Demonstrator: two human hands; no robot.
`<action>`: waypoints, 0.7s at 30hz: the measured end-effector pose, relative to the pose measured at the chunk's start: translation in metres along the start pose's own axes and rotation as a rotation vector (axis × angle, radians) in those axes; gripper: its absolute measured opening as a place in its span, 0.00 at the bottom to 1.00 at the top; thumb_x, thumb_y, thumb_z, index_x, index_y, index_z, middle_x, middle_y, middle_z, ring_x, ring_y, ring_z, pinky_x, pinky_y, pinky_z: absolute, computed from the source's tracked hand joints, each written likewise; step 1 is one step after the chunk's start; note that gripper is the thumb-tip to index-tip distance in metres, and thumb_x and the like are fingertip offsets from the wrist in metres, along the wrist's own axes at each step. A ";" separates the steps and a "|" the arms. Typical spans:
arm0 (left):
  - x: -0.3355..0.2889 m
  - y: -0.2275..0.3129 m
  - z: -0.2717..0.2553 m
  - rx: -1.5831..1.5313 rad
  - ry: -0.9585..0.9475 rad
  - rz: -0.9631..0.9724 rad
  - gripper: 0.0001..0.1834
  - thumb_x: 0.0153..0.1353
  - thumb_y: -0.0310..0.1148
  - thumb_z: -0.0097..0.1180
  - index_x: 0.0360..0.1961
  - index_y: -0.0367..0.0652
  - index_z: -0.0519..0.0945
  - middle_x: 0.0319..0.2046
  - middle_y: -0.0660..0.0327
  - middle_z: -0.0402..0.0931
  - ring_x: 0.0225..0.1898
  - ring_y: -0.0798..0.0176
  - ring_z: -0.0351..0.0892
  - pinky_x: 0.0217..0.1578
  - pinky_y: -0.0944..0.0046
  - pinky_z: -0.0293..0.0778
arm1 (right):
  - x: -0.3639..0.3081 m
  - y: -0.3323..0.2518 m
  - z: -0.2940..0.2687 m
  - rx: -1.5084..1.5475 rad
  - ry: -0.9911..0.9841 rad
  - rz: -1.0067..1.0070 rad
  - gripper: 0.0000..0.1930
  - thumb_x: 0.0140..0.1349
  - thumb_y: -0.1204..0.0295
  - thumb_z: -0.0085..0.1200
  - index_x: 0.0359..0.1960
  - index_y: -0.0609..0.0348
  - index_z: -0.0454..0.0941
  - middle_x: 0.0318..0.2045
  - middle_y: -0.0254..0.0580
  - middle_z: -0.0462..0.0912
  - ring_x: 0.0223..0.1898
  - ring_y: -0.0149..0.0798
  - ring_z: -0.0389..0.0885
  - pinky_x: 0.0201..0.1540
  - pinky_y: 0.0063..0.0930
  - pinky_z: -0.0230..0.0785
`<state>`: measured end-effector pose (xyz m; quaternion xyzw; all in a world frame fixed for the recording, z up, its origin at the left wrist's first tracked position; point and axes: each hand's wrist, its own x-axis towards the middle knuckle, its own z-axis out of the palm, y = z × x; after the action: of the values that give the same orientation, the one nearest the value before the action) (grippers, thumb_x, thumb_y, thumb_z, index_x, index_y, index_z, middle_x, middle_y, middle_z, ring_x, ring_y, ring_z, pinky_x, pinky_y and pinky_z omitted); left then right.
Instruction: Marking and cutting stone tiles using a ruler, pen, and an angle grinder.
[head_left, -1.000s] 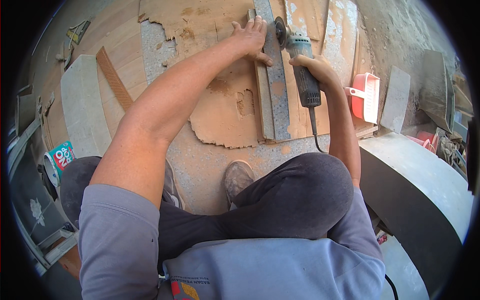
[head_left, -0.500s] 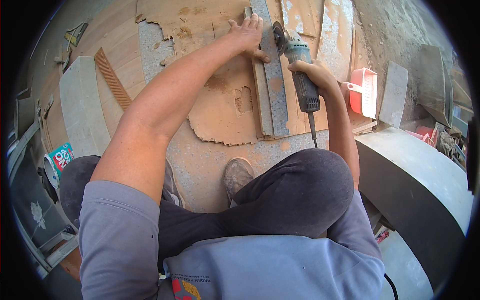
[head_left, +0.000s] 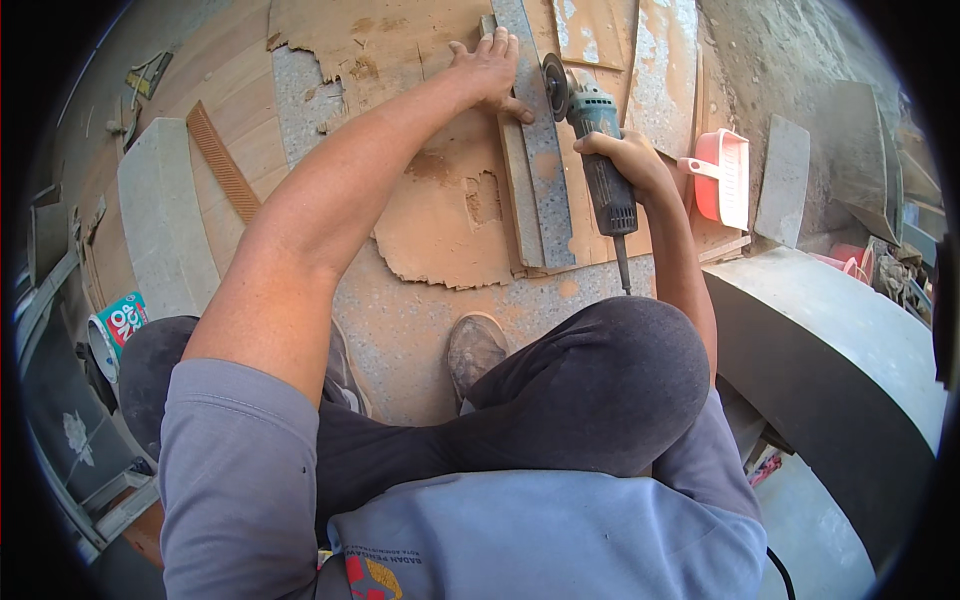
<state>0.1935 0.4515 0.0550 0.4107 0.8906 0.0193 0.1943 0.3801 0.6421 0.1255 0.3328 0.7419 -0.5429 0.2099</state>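
My left hand (head_left: 487, 76) lies with fingers spread over the far part of a narrow speckled grey strip (head_left: 546, 185) and the wooden batten (head_left: 517, 185) along its left side. In my right hand (head_left: 632, 162) is an angle grinder (head_left: 606, 188), gripped round its dark body with the cord end toward my knee. Its upright cutting disc (head_left: 555, 87) stands close to the strip's right edge, near my left thumb. Whether the disc touches the strip, I cannot tell. Orange-brown dust coats the boards around both hands.
Beneath lies a worn wooden board (head_left: 440, 245) with a broken edge. A pink dustpan (head_left: 722, 178) sits beyond my right forearm. A brown ridged strip (head_left: 222, 160) and grey slab (head_left: 165, 215) lie left, near a can (head_left: 117, 330). A curved grey-white slab (head_left: 830, 330) stands right.
My right hand has brought the angle grinder slightly nearer to me along the strip. My left hand keeps its place on the strip. The whole view has shifted a little.
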 end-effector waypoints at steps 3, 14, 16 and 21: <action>-0.003 -0.001 0.002 0.004 0.022 -0.003 0.80 0.44 0.77 0.71 0.82 0.34 0.45 0.83 0.43 0.42 0.83 0.41 0.44 0.70 0.15 0.54 | -0.003 -0.002 -0.003 0.048 0.002 0.016 0.25 0.50 0.57 0.73 0.36 0.71 0.84 0.27 0.42 0.82 0.21 0.34 0.82 0.23 0.29 0.75; -0.039 0.022 0.009 -0.024 0.150 0.097 0.41 0.63 0.59 0.66 0.70 0.48 0.70 0.75 0.55 0.64 0.75 0.46 0.63 0.66 0.28 0.61 | -0.011 0.004 -0.007 0.013 0.031 -0.048 0.25 0.51 0.56 0.72 0.36 0.70 0.84 0.25 0.42 0.83 0.20 0.33 0.82 0.22 0.28 0.75; -0.041 0.027 0.013 0.011 0.141 0.098 0.34 0.68 0.54 0.63 0.69 0.49 0.71 0.74 0.57 0.66 0.73 0.48 0.67 0.63 0.31 0.64 | -0.011 0.005 -0.008 0.008 0.026 -0.038 0.25 0.49 0.56 0.72 0.35 0.71 0.84 0.26 0.42 0.83 0.20 0.33 0.82 0.22 0.29 0.76; -0.052 0.033 0.030 -0.094 0.175 0.047 0.34 0.72 0.50 0.60 0.73 0.47 0.67 0.75 0.55 0.64 0.76 0.45 0.63 0.67 0.16 0.60 | -0.011 0.007 -0.010 -0.002 0.022 -0.030 0.26 0.48 0.56 0.73 0.35 0.71 0.84 0.26 0.44 0.84 0.20 0.35 0.83 0.22 0.30 0.77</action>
<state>0.2589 0.4311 0.0514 0.4188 0.8923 0.1014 0.1342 0.3933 0.6499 0.1309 0.3273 0.7497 -0.5416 0.1936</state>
